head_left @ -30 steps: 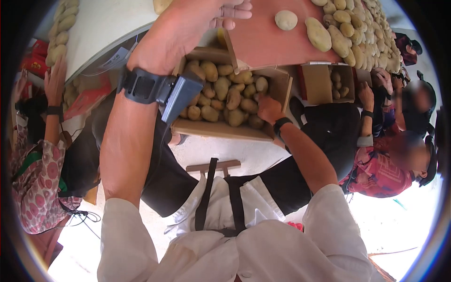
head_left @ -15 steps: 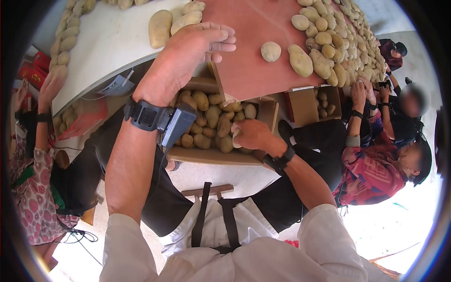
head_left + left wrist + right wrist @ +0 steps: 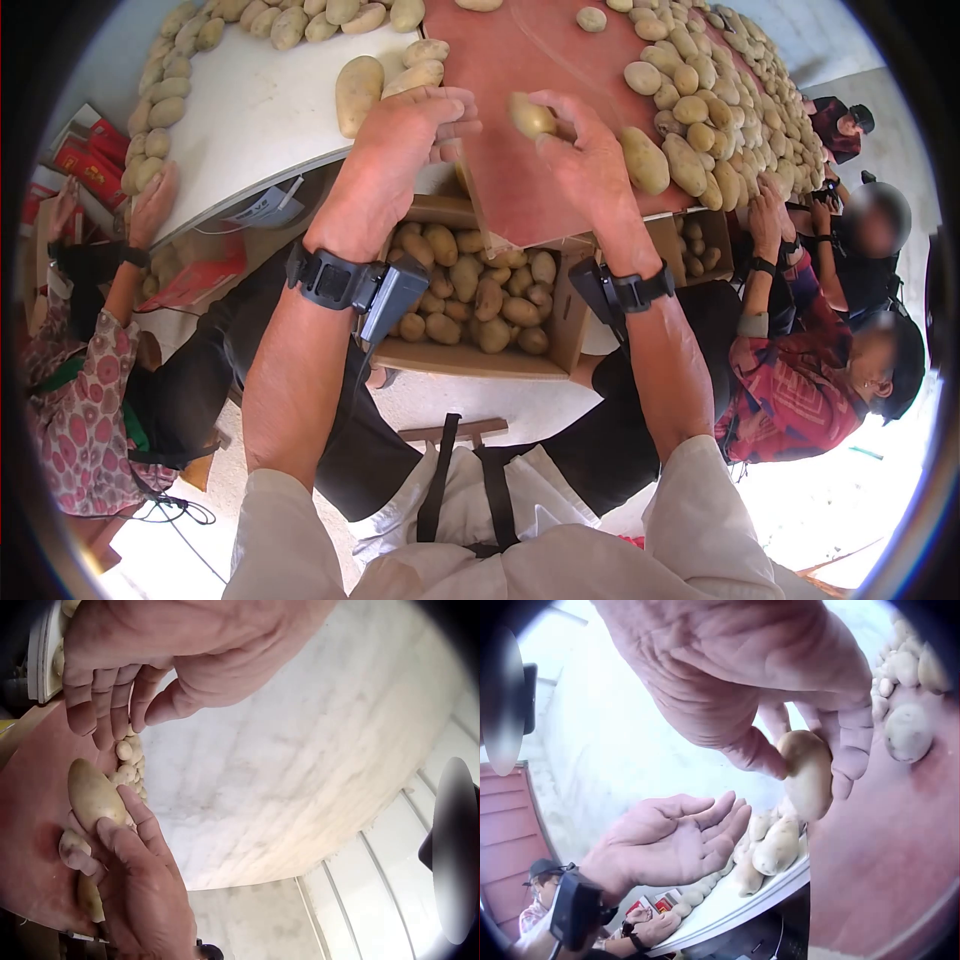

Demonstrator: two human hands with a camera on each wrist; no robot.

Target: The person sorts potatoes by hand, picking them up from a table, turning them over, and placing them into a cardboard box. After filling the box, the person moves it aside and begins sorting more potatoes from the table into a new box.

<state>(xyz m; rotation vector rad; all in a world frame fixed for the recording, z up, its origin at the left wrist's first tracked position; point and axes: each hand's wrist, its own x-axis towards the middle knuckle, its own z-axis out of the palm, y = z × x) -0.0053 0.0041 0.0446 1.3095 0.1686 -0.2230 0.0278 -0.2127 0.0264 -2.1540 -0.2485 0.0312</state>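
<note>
My right hand [image 3: 590, 170] holds a potato [image 3: 530, 118] above the red board, thumb on one side and fingers on the other. In the right wrist view the potato [image 3: 808, 780] looks smooth, oval and pale yellow-brown. My left hand [image 3: 400, 140] hovers by the border between the red board and the white tabletop, its fingers loosely bent with nothing in them. The left wrist view shows the held potato [image 3: 94, 795] below my left fingertips. Under the hands stands a cardboard box [image 3: 470, 363] full of potatoes, partly covered by the board's corner.
The red board [image 3: 500, 190] bears a large heap of potatoes [image 3: 740, 130] on its right. On the white tabletop [image 3: 260, 110], potatoes line the far and left edges, and several lie near my left hand. People sit close on both sides. A smaller potato box [image 3: 660, 245] stands at right.
My right hand has come up out of the cardboard box with a potato and is now over the red board. My left hand stays raised, and the head view has shifted.
</note>
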